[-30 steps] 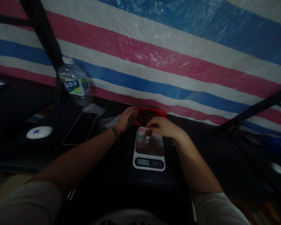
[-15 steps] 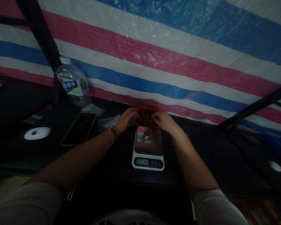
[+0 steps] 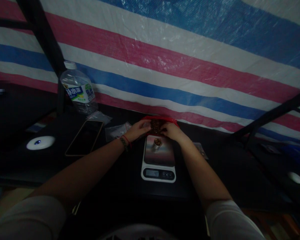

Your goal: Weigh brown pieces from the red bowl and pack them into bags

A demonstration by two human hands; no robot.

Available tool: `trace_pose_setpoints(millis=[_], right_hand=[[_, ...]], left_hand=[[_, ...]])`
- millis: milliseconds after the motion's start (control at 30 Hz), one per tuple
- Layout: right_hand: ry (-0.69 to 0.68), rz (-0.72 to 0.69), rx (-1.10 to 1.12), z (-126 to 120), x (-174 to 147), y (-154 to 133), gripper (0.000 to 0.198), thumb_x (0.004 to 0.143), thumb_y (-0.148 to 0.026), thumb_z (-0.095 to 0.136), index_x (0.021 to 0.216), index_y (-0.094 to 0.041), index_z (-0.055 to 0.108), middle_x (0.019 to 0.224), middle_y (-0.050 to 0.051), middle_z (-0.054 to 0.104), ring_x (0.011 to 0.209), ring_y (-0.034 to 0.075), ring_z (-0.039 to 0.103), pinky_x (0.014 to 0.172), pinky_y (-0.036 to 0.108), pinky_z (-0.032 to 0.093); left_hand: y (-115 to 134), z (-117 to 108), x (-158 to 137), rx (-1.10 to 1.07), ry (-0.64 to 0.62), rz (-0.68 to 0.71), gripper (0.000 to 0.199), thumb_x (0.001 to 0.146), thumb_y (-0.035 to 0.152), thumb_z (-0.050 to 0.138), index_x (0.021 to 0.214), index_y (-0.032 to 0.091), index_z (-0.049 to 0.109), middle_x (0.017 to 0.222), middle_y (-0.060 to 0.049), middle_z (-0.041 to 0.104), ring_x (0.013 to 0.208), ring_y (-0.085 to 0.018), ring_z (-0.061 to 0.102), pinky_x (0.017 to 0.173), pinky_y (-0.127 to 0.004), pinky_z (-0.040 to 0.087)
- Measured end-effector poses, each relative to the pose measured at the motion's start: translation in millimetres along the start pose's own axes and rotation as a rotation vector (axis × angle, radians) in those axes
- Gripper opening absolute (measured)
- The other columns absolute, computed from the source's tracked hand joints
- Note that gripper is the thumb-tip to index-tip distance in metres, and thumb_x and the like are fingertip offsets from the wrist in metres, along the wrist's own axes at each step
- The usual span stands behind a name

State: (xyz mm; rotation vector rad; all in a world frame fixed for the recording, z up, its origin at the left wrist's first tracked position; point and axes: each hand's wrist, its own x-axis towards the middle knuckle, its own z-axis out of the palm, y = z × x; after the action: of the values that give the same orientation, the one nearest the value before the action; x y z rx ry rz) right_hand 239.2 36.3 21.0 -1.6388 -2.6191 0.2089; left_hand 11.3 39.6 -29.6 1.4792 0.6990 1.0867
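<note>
A red bowl or tray (image 3: 174,120) holds a heap of small dark brown bean-like pieces (image 3: 156,126). My left hand (image 3: 139,129) is at its left side, fingers bent around something see-through that is too dim to name. Over the right side of the heap, my right hand (image 3: 172,131) has its fingers closed and dipped among the pieces; their tips are hidden. Just in front stands a white kitchen scale (image 3: 159,178) with a metal plate and a lit display. On the plate sits a small cup (image 3: 156,146) filled with lighter brown pieces.
Left of my arm lie a phone (image 3: 84,138), a white oval device (image 3: 40,142) and clear plastic bags (image 3: 113,132). A large plastic bottle (image 3: 78,90) stands behind them. Another small clear bag (image 3: 201,150) rests by my right forearm. A striped tarp (image 3: 150,63) hangs behind.
My left hand has moved right, further over the bowl. The right hand has shifted slightly lower, still in the brown pieces. More of the small bag by my right forearm shows.
</note>
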Motion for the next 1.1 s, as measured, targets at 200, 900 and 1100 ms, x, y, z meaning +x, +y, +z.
trace_pose_setpoints(millis=[200, 900, 1100], right_hand=[[0.009, 0.046, -0.072, 2, 1, -1, 0.025, 0.082, -0.011, 0.060, 0.100, -0.015, 0.077, 0.104, 0.011, 0.075, 0.100, 0.023, 0.068, 0.090, 0.027, 0.047], [0.025, 0.061, -0.003, -4, -2, 1, 0.022, 0.079, -0.009, 0.063, 0.094, -0.016, 0.078, 0.097, 0.009, 0.076, 0.090, 0.020, 0.070, 0.083, 0.025, 0.048], [0.107, 0.034, 0.187, -22, -13, -10, 0.021, 0.078, -0.008, 0.063, 0.092, -0.016, 0.077, 0.093, 0.007, 0.076, 0.084, 0.018, 0.069, 0.077, 0.025, 0.048]], left_hand=[[-3, -3, 0, 0.144, 0.015, -0.022, 0.049, 0.075, 0.047, 0.071, 0.112, 0.015, 0.067, 0.111, -0.010, 0.067, 0.102, -0.023, 0.060, 0.094, -0.037, 0.045], [-4, 0, 0, 0.017, 0.021, -0.074, 0.048, 0.075, 0.051, 0.069, 0.106, 0.015, 0.065, 0.093, -0.005, 0.066, 0.083, -0.016, 0.060, 0.076, -0.029, 0.046], [2, 1, -1, 0.025, 0.037, -0.078, 0.043, 0.076, 0.048, 0.069, 0.105, 0.015, 0.066, 0.093, -0.005, 0.067, 0.084, -0.017, 0.061, 0.077, -0.030, 0.047]])
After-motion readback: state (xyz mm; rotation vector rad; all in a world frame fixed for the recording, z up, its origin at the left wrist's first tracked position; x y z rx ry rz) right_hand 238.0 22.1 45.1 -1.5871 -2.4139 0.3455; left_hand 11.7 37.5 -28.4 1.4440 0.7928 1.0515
